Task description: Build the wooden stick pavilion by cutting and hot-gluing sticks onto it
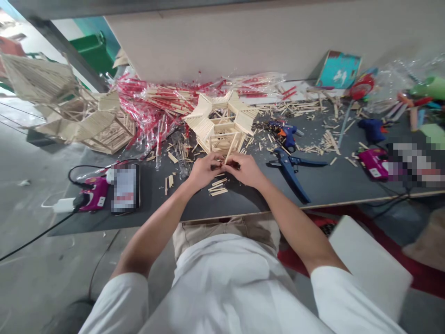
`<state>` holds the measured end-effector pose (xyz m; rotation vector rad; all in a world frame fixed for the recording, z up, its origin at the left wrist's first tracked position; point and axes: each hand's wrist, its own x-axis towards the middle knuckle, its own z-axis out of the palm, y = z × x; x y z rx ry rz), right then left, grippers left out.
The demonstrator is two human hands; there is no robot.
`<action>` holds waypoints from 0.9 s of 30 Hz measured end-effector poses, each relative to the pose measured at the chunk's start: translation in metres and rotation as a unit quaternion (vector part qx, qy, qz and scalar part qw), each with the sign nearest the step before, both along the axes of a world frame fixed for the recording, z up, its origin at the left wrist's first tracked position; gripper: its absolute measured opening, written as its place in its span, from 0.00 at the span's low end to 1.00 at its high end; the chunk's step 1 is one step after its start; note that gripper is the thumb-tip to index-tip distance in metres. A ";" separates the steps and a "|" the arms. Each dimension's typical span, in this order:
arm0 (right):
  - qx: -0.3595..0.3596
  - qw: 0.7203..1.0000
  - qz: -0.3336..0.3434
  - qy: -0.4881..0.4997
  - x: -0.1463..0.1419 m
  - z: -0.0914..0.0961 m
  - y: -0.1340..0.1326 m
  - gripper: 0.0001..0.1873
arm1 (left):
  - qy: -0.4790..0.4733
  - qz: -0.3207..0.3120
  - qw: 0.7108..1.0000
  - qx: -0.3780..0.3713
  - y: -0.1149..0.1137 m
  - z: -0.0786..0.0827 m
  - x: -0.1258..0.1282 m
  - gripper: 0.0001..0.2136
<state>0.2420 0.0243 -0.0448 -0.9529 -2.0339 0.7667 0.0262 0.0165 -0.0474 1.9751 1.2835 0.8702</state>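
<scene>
A small six-sided wooden stick model with a flared, star-shaped roof stands on the table in front of me. At its near base, my left hand is closed, fingertips pressed together; whatever they grip is hidden. My right hand pinches around the lower end of a thin wooden stick, which leans up against the model's front. Both sets of fingertips nearly meet. Just below them lie several short cut sticks. Blue-handled cutters rest to the right of my right hand.
A larger stick model stands at left. Red-and-clear plastic packets of sticks lie along the back. Blue glue guns, a phone, purple power strips with cables, and scattered offcuts surround the work. The table's front edge is near my waist.
</scene>
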 end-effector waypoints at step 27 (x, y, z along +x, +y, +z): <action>-0.017 1.000 -0.009 0.017 -0.002 -0.005 0.001 0.07 | -0.058 -0.016 0.998 -0.022 0.004 -0.011 -0.004 0.18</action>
